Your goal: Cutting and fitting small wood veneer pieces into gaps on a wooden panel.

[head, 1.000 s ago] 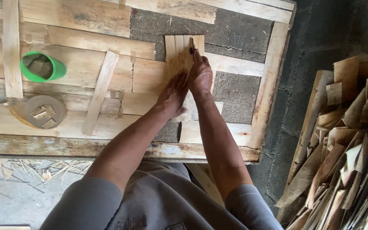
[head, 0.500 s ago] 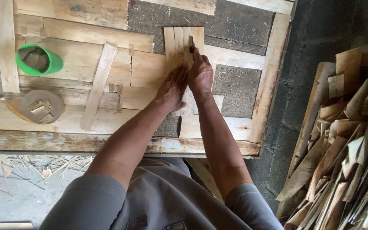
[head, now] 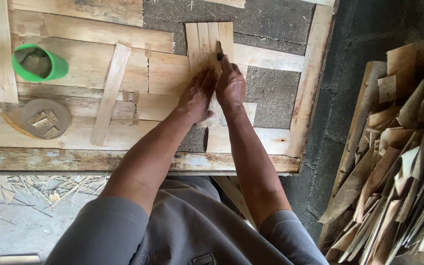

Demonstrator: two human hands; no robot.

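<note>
My left hand [head: 197, 94] lies flat, fingers apart, pressing on a set of thin pale wooden strips [head: 203, 43] laid side by side on the workbench. My right hand [head: 231, 87] sits right beside it, closed around a small dark tool [head: 219, 51] whose tip touches the strips near their right edge. The strips run away from me over a dark grey board [head: 271, 14]. Both forearms reach forward from my grey sleeves.
A green cup [head: 39, 63] stands at the left, a round grey lid [head: 44, 119] with small wood bits below it. A loose slat [head: 111, 93] lies diagonally. The bench's front edge [head: 123, 161] is worn. A stack of wood scraps [head: 403, 157] leans at the right.
Both hands stay on the strips; the right hand with the tool has shifted only slightly along them. The view has drifted a little.
</note>
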